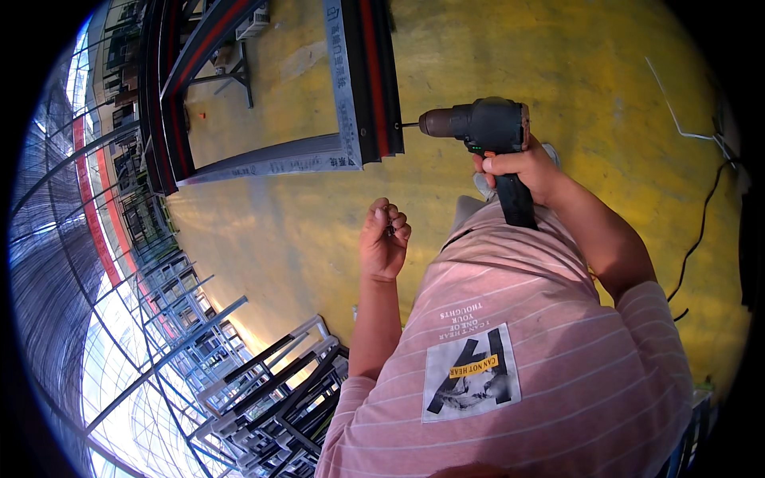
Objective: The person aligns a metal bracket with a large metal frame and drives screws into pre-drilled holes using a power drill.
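My right hand [522,169] is wrapped round the grip of a black and brown cordless drill [478,126]. The drill lies level, and its thin bit [409,125] reaches left to the side of a dark window or door frame [373,88] with a red stripe, near its lower right corner. Whether the bit turns I cannot tell. Below that corner and apart from the frame, my left hand [386,233] is closed, palm up, around small dark metal pieces that look like screws. The fingers hide most of them.
More frames [279,398] are stacked at the lower left. A black cable [701,227] and a thin pale strip [668,99] lie on the yellow floor [574,56] at the right. A metal stand [245,76] shows through the frame's opening.
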A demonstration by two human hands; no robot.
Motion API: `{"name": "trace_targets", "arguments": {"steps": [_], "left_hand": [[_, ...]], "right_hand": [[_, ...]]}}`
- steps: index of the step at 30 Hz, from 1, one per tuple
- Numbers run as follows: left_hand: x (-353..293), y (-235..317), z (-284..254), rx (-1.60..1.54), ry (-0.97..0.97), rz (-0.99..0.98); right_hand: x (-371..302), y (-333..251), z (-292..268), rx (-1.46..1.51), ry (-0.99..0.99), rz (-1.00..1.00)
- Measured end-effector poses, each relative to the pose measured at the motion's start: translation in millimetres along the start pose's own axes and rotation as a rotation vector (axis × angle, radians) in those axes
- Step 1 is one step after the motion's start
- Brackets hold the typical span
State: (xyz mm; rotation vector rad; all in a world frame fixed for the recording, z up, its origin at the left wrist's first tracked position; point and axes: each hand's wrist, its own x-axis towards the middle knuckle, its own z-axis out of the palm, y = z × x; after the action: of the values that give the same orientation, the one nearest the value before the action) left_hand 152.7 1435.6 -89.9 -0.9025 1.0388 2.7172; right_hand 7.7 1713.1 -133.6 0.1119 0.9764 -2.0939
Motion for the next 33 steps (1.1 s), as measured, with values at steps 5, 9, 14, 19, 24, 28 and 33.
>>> {"name": "trace_targets", "arguments": {"steps": [5, 9, 14, 19, 24, 28, 33], "left_hand": [[0, 16, -19, 0.042, -0.010, -0.051], [0, 27, -30, 0.097, -0.029, -0.102], [-14, 65, -5, 0.302, -0.146, -0.131], [-23, 112, 59, 0.311, -0.351, -0.143], [5, 120, 144, 0.533, -0.285, -0.175], [35, 121, 177, 0.604, -0.416, -0.296], [72, 134, 190, 0.673, -0.641, -0.444]], "right_hand": [[-5, -6, 7, -0.083, 0.071, -0.024], [-10, -9, 7, -0.103, 0.088, -0.086], [-11, -5, -5, -0.075, 0.060, -0.075], [-40, -5, -9, -0.012, 0.051, -0.190], [-77, 1, 40, -0.287, 0.089, -0.553], [-86, 3, 59, -1.022, 0.207, -1.058], [-85, 39, 93, -0.996, 0.549, -0.994]]}}
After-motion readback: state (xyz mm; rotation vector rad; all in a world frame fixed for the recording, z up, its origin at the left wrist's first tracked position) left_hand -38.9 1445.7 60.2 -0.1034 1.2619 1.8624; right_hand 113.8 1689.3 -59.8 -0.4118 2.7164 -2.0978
